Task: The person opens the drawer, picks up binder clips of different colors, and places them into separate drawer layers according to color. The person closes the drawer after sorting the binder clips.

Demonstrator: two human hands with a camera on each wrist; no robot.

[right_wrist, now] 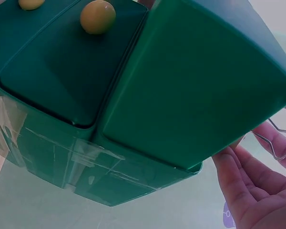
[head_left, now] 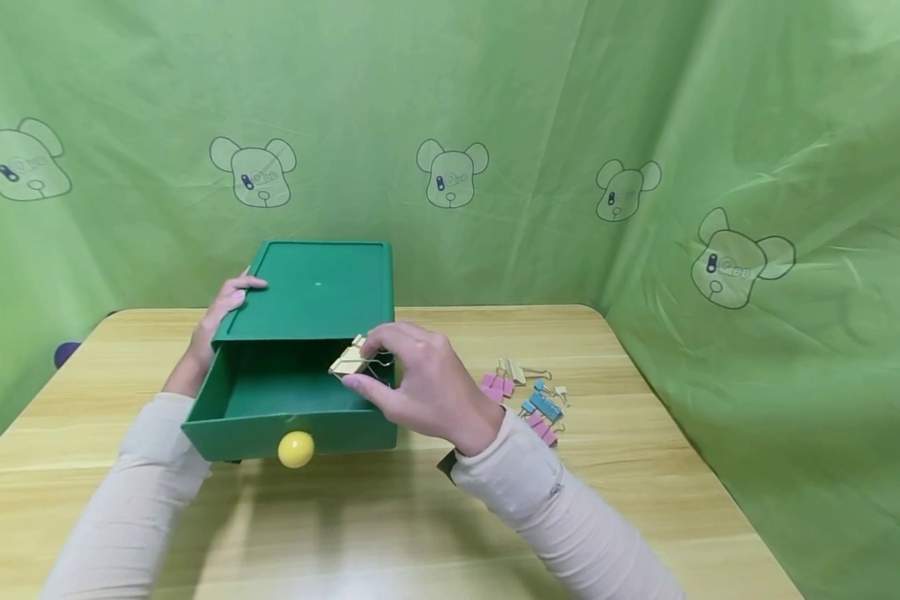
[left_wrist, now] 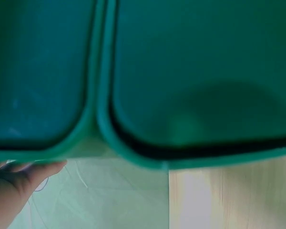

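A green drawer cabinet [head_left: 315, 287] stands on the table with its top drawer [head_left: 247, 433] pulled out; a round yellow knob [head_left: 296, 449] is on the drawer's front. My left hand [head_left: 213, 325] rests against the cabinet's left side, fingertips at the top edge; part of that hand [left_wrist: 19, 188] shows in the left wrist view. Over the right side of the open drawer, my right hand [head_left: 427, 379] pinches a pale yellow binder clip [head_left: 349, 360] between thumb and fingers. In the right wrist view only its wire handle [right_wrist: 282, 148] shows clearly, beside the drawer's edge.
On the table right of the cabinet lie several binder clips: pink ones [head_left: 497, 386], a blue one [head_left: 546, 406], a pale yellow one [head_left: 518, 372] and smaller ones. More closed drawers [right_wrist: 62, 67] sit below the open one. Green curtain [head_left: 525, 83] encloses the back and sides.
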